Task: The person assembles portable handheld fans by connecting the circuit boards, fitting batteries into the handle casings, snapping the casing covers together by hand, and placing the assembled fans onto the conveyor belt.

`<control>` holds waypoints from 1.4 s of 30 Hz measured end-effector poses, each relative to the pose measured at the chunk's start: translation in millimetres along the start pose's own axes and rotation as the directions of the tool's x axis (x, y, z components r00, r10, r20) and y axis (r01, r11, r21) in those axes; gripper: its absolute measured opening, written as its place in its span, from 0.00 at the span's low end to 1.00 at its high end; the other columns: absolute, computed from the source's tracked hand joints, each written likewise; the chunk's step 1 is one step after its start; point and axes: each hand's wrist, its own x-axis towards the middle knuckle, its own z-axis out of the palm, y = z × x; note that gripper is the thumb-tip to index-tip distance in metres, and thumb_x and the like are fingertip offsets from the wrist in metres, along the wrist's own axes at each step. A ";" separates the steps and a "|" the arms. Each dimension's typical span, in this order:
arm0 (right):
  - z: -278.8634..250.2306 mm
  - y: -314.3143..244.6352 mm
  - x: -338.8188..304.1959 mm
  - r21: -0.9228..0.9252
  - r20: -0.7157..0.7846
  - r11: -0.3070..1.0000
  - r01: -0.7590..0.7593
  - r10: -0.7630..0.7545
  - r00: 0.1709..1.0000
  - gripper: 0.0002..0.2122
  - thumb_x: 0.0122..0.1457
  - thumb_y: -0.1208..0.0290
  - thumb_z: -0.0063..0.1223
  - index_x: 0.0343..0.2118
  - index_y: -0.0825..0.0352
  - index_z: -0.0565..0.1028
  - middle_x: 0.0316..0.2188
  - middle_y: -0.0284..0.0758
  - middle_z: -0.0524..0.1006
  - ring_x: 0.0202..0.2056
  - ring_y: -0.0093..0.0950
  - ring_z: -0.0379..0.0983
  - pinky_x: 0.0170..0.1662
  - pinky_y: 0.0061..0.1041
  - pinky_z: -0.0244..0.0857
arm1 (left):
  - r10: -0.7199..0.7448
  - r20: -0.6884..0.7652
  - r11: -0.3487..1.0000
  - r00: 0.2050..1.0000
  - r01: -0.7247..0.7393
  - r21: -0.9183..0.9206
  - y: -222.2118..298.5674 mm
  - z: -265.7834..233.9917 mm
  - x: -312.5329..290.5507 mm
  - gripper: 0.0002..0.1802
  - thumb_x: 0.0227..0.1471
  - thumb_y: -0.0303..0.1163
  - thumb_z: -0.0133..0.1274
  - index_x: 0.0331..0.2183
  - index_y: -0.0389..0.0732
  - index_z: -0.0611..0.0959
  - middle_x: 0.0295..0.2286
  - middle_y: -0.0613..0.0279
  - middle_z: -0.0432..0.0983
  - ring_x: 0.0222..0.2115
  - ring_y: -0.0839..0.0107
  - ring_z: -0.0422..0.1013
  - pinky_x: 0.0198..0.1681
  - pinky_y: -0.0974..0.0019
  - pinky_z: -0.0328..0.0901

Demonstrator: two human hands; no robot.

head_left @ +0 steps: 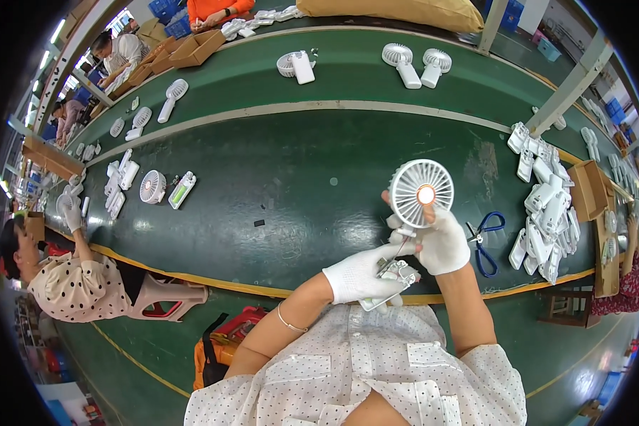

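Note:
My right hand [444, 243], in a white glove with bare fingertips, grips a round white fan head [422, 193] with an orange-ringed centre. My gloved left hand [366, 275] is closed round an opened white handle shell [397, 278], low over the table's near edge. Thin wires run between the fan head and the shell, where the fingers of both hands come close together. Small parts inside the shell are partly hidden by my fingers. Just right of my right hand lie blue-handled scissors [487, 241] with their blades apart.
A heap of white handle shells [547, 213] covers the table's right end, beside a cardboard box [589, 190]. To the left lie a fan head [153, 187] and an opened handle [182, 190]. Small fans [402, 65] rest on the belt beyond. A co-worker [78, 277] sits at left.

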 end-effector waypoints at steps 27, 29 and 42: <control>-0.8 34.0 -7.5 -0.190 -0.169 0.977 0.097 -0.129 0.977 0.15 0.58 0.66 0.60 0.44 0.67 0.73 0.33 0.29 0.77 0.28 0.17 0.70 0.21 0.17 0.57 | 0.073 -0.428 0.997 0.901 -0.077 0.007 -11.3 -3.5 -0.4 0.20 0.55 0.28 0.52 0.50 0.36 0.75 0.34 0.63 0.79 0.32 0.79 0.75 0.35 0.72 0.71; -0.8 37.0 -1.9 -0.107 -0.206 0.991 0.078 -0.099 0.974 0.14 0.59 0.64 0.58 0.44 0.67 0.73 0.34 0.30 0.77 0.27 0.17 0.70 0.19 0.16 0.56 | 0.268 -0.397 0.962 0.878 -0.269 0.056 -24.0 -1.6 3.7 0.17 0.58 0.30 0.49 0.48 0.34 0.75 0.33 0.61 0.80 0.30 0.78 0.75 0.36 0.72 0.71; 7.3 47.1 -16.6 -0.598 -0.076 0.799 0.069 -0.143 0.987 0.24 0.55 0.73 0.62 0.54 0.75 0.70 0.46 0.42 0.79 0.43 0.28 0.77 0.44 0.25 0.73 | 0.131 -0.679 0.989 0.722 -0.143 0.038 -21.7 -2.3 6.0 0.16 0.63 0.37 0.48 0.44 0.34 0.78 0.32 0.56 0.80 0.33 0.75 0.76 0.37 0.68 0.69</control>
